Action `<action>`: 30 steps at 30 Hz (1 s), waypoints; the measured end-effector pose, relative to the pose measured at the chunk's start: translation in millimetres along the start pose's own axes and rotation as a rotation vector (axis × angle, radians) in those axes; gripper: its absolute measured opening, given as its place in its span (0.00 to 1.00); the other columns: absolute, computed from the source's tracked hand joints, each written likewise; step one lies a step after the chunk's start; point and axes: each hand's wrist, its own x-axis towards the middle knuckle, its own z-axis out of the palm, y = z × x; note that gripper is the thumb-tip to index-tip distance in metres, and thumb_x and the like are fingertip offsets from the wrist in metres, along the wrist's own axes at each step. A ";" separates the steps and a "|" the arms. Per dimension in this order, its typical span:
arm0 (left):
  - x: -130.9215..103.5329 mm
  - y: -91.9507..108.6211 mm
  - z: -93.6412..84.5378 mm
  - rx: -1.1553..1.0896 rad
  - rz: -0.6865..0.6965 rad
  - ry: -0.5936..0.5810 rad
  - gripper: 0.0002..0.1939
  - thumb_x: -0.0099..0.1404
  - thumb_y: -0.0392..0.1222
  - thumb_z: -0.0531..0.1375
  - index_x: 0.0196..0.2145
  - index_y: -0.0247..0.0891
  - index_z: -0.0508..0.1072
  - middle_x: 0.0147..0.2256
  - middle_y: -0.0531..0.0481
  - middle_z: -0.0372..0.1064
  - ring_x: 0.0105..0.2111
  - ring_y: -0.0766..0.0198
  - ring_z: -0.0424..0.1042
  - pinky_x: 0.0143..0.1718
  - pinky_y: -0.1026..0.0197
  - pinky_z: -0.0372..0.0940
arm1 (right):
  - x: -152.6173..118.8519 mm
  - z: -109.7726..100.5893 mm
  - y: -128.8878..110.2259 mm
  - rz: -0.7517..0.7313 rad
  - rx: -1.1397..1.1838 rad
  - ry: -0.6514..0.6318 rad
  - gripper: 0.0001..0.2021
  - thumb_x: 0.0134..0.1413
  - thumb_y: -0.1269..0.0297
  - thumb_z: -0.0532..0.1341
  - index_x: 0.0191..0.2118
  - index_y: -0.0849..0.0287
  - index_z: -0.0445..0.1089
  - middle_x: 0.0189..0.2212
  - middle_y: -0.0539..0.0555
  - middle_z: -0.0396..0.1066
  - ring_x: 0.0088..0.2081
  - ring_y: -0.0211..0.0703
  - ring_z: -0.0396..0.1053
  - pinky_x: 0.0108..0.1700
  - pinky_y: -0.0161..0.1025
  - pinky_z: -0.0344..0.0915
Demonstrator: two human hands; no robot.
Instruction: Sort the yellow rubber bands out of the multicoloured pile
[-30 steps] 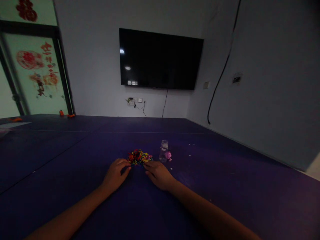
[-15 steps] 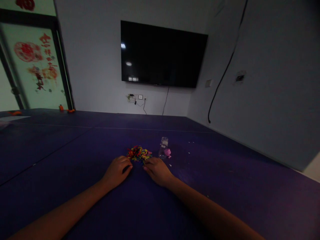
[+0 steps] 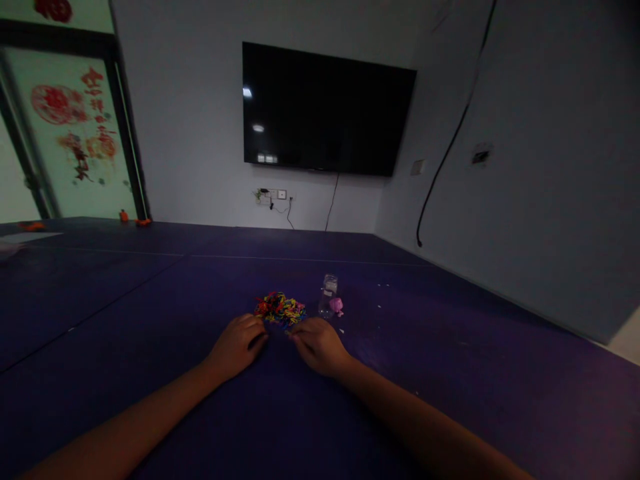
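Observation:
A tangled heap of thin bands or strings (image 3: 280,309), in red, yellow, blue and pink, lies on the purple surface. At its near left side rests my left hand (image 3: 241,343), its fingers curled down and the thumb close to the fingertips. My right hand (image 3: 321,345) is at the near right side, with thumb and fingers pinched together low over the surface. Whatever either pinch holds is too small to make out. Just beyond the right hand a clear bottle (image 3: 329,293) stands upright, and a small pink figure (image 3: 337,306) sits against its right side.
The purple surface (image 3: 225,417) has seams and runs to the wall. White scraps (image 3: 341,331) lie right of the bottle. Orange objects (image 3: 143,222) are at the far left near a glass door (image 3: 75,140). A television (image 3: 327,110) and a hanging black cable (image 3: 443,160) are on the walls.
Both hands have shifted slightly toward me, and the right fingertips have drawn back a little from the heap. The bottle and pink figure stay where they were.

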 end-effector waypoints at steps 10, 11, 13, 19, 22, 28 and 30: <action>1.2 1.4 -0.4 -0.034 0.035 -0.045 0.08 0.64 0.37 0.52 0.30 0.37 0.70 0.30 0.48 0.69 0.33 0.61 0.67 0.36 0.57 0.63 | 1.5 4.3 -9.5 0.143 -0.030 -0.030 0.14 0.59 0.68 0.49 0.26 0.60 0.68 0.25 0.53 0.70 0.29 0.38 0.66 0.35 0.35 0.59; 1.4 2.0 -0.6 -0.038 0.042 -0.046 0.08 0.64 0.37 0.52 0.30 0.37 0.69 0.30 0.48 0.69 0.33 0.61 0.67 0.36 0.58 0.63 | 2.3 4.1 -5.8 0.213 -0.029 -0.004 0.14 0.60 0.68 0.49 0.28 0.59 0.68 0.27 0.53 0.71 0.31 0.39 0.67 0.36 0.35 0.60; 1.8 3.5 -1.5 -0.050 0.066 -0.055 0.07 0.63 0.36 0.52 0.30 0.37 0.70 0.30 0.48 0.69 0.33 0.61 0.67 0.37 0.58 0.63 | 3.7 4.6 1.6 0.316 -0.006 0.026 0.14 0.60 0.67 0.49 0.32 0.59 0.70 0.31 0.54 0.72 0.36 0.40 0.67 0.40 0.36 0.61; 2.3 6.2 -3.2 -0.064 0.095 -0.106 0.08 0.63 0.36 0.52 0.33 0.38 0.71 0.32 0.48 0.69 0.35 0.61 0.68 0.39 0.57 0.64 | 3.9 10.3 9.3 0.373 0.015 -0.100 0.14 0.61 0.67 0.49 0.41 0.58 0.71 0.44 0.57 0.69 0.47 0.44 0.65 0.48 0.40 0.60; 1.9 5.0 -1.5 -0.077 0.089 -0.105 0.07 0.63 0.36 0.52 0.33 0.38 0.70 0.32 0.48 0.69 0.35 0.61 0.68 0.39 0.57 0.64 | 3.3 12.3 8.2 0.355 -0.035 -0.158 0.13 0.60 0.67 0.50 0.45 0.57 0.70 0.48 0.57 0.67 0.50 0.46 0.62 0.50 0.42 0.58; 0.8 3.4 1.7 -0.080 0.074 -0.101 0.07 0.64 0.37 0.52 0.33 0.37 0.70 0.32 0.47 0.69 0.35 0.60 0.68 0.38 0.57 0.64 | 3.0 14.3 8.4 0.359 -0.073 -0.191 0.14 0.60 0.66 0.50 0.48 0.58 0.67 0.49 0.57 0.66 0.51 0.47 0.61 0.51 0.44 0.57; 0.7 4.0 1.4 -0.085 0.078 -0.097 0.08 0.64 0.37 0.52 0.33 0.37 0.70 0.32 0.47 0.69 0.35 0.61 0.68 0.38 0.57 0.64 | 3.1 14.7 8.6 0.362 -0.079 -0.197 0.14 0.60 0.66 0.50 0.47 0.59 0.68 0.48 0.58 0.67 0.51 0.47 0.61 0.51 0.44 0.57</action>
